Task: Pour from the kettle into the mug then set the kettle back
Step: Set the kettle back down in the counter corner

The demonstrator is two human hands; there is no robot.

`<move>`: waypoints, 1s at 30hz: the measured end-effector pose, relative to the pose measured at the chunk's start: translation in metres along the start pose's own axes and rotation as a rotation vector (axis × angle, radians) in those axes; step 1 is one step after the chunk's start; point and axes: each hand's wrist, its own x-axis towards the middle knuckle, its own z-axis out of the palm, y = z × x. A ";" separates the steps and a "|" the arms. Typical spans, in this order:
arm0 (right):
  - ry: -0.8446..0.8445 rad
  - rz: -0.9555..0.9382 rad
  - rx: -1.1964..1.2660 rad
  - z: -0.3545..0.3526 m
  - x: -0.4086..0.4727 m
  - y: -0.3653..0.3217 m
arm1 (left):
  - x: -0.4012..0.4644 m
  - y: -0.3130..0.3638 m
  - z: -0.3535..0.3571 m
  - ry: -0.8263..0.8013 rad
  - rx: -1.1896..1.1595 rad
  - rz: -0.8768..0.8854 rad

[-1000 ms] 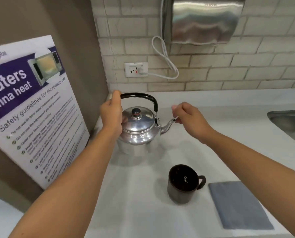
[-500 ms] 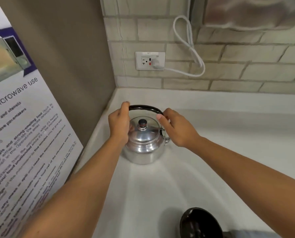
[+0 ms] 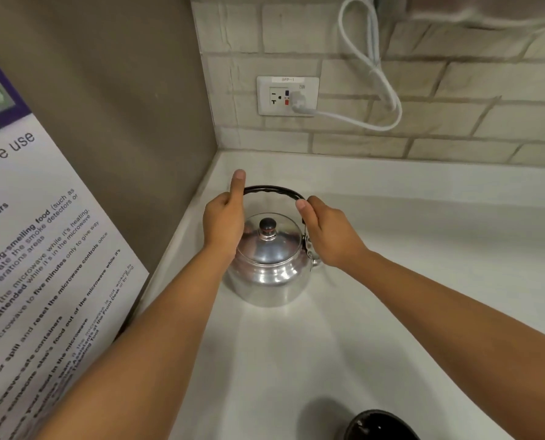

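Note:
A shiny metal kettle with a black arched handle and a dark lid knob stands upright on the white counter, in the corner by the walls. My left hand is wrapped on the handle's left end, thumb pointing straight up. My right hand holds the handle's right end, thumb on top, and hides the spout. Only the rim of the dark mug shows at the bottom edge, right of centre and well in front of the kettle.
A large printed poster leans against the brown wall on the left, close to the kettle. On the brick back wall are a socket and a looped white cord. The counter stretches on to the right.
My right hand has left the spout and taken the handle's right end. My left thumb has lifted. The view has come closer and tilted, pushing the mug to the bottom edge.

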 end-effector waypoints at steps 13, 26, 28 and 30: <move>-0.132 0.195 -0.145 0.009 0.010 0.008 | 0.027 -0.016 0.007 -0.114 0.479 0.049; -0.183 0.190 -0.251 0.013 0.014 0.016 | 0.027 -0.018 0.010 -0.109 0.553 -0.091; -0.193 0.187 -0.277 0.013 0.013 0.014 | 0.025 -0.016 0.010 -0.105 0.554 -0.115; -0.164 0.219 -0.231 0.011 0.012 0.011 | 0.021 -0.012 0.008 -0.090 0.512 -0.168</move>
